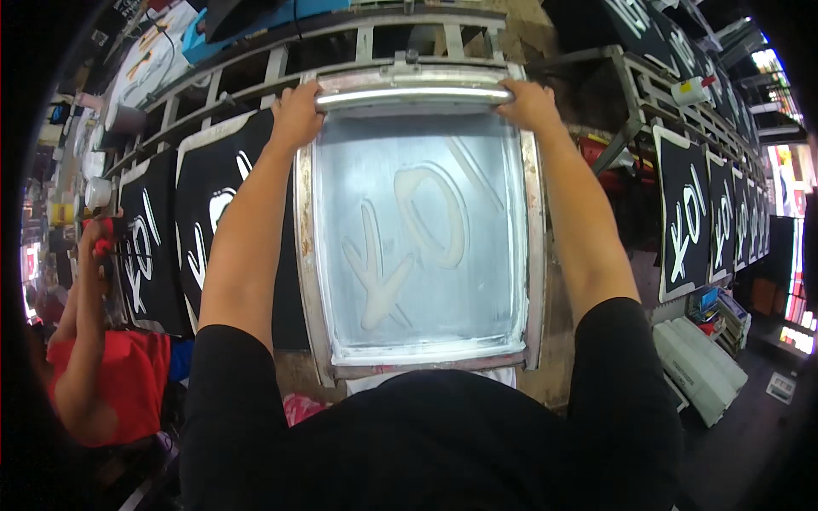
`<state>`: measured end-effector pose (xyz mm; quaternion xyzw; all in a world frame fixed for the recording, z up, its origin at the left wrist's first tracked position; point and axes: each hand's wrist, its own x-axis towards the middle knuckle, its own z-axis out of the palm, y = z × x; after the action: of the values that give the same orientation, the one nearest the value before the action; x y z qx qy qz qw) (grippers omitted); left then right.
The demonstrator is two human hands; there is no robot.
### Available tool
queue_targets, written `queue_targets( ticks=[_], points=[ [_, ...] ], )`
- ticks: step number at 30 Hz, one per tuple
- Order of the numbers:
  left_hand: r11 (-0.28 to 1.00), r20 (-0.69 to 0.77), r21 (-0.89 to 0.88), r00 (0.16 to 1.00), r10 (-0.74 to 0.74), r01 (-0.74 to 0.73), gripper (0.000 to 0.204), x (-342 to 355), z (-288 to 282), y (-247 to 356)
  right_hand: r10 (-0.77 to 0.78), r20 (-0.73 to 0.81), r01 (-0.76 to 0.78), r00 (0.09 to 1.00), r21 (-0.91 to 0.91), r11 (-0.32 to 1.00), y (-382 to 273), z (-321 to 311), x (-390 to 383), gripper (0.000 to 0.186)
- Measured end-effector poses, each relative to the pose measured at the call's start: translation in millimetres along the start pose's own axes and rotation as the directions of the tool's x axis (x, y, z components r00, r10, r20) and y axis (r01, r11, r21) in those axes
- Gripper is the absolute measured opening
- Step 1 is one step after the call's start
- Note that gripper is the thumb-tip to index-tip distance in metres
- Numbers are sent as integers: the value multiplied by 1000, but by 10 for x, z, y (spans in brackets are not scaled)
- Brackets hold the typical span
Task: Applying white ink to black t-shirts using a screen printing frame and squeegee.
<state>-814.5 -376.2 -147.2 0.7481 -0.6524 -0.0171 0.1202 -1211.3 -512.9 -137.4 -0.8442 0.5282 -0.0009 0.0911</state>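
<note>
At the far end of the printing screen (417, 238), our left hand (296, 115) and right hand (528, 104) each wrap closed around an end of the long squeegee (415, 95), presumably so it sits level across the frame's width. Pale ink coats the mesh inside the metal frame, with a lighter design showing through. Black printed panels (213, 204) lie on the tabletop beside us, and a person in a red sleeve (115, 375) works at our left.
</note>
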Motion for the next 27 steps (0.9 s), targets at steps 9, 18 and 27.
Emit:
queue_targets(
  ticks=[9,18,27],
  points=[
    [995,365,101,931,-14,-25,48,204,19,-221,-83,65,91,994,-127,988,-258,-96,20,47],
    [988,379,151,924,-44,-15,44,-1329,-343,292,-209,-86,214,974,60,975,-309,159,-1367,43],
    [993,74,-67,992,97,-93,36,-4355,-515,951,-176,-136,187,975,76,979,-741,518,-4395,29]
  ],
)
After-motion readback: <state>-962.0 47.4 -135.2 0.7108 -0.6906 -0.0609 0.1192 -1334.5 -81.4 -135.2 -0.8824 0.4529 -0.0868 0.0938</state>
